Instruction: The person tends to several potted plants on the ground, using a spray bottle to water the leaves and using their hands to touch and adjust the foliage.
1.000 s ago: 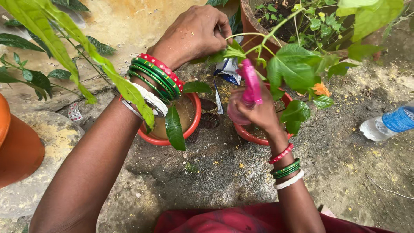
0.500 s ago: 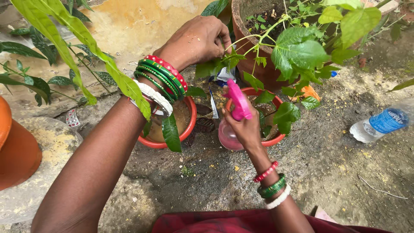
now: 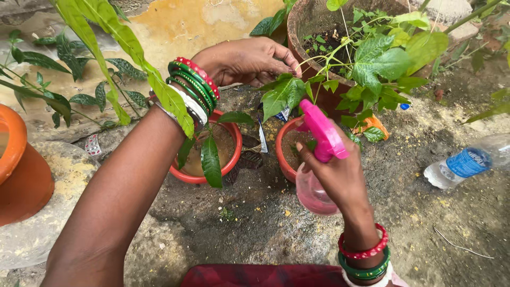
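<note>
Outdoors, rough ground [image 3: 255, 223]; left hand [image 3: 249, 59] pinches, seemingly, a leaf stem; right hand [image 3: 340, 175] grips spray bottle [image 3: 316, 159].

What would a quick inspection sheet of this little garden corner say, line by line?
Surface: rough damp ground with yellow specks.
Job's things: pink spray bottle; leafy stem of a potted plant.
Clutter: plastic water bottle lying on its side; a wrapper between two small red pots.
Hands: left hand pinches the leafy stem; right hand grips the spray bottle, nozzle toward the leaves.
Cables: nothing seen.
Surroundings: large clay pot behind, orange pot at left, stained wall.
</note>
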